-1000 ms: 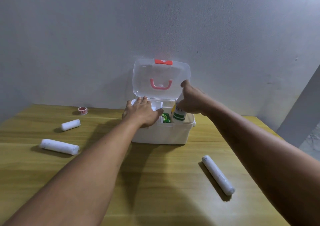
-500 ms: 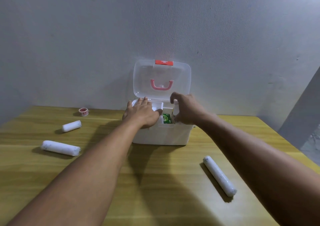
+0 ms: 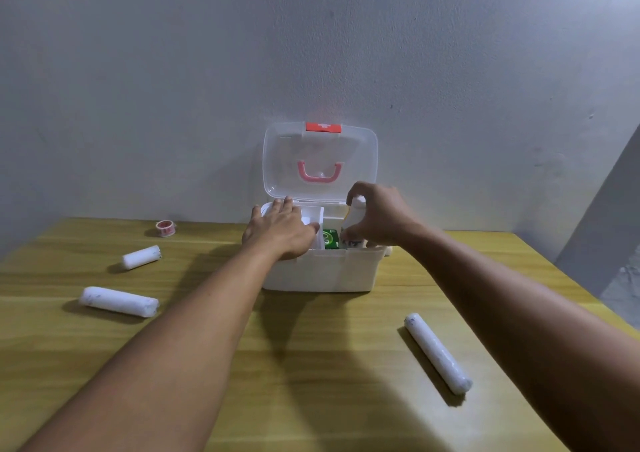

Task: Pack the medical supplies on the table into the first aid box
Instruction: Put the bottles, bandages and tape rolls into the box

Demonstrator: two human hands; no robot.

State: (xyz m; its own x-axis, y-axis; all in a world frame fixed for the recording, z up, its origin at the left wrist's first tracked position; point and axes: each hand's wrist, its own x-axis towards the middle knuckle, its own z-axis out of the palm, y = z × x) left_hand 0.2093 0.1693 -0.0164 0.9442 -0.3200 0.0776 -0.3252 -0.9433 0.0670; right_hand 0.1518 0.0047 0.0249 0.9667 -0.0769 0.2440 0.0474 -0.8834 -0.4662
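White plastic first aid box [image 3: 322, 273] at the back of the yellow wooden table [image 3: 311, 382], against the grey wall, clear lid [image 3: 320, 160] with pink handle and red latch standing open. Left hand [image 3: 280, 231] flat, fingers spread, palm down over the box's left compartment, not gripping anything. Right hand [image 3: 377, 217] curled around a white plastic bottle [image 3: 353, 224], upright and lowered into the box's right side, just beside a green packet [image 3: 330, 238] already inside. Left of the box: small red-and-white tape roll [image 3: 165, 228] near the wall, short white gauze roll [image 3: 141, 256] in front of it, longer white wrapped bandage roll [image 3: 118, 301] nearer still. In front of the box and to its right: long thin white wrapped bandage roll [image 3: 438, 353], lying at an angle, well apart from the box.
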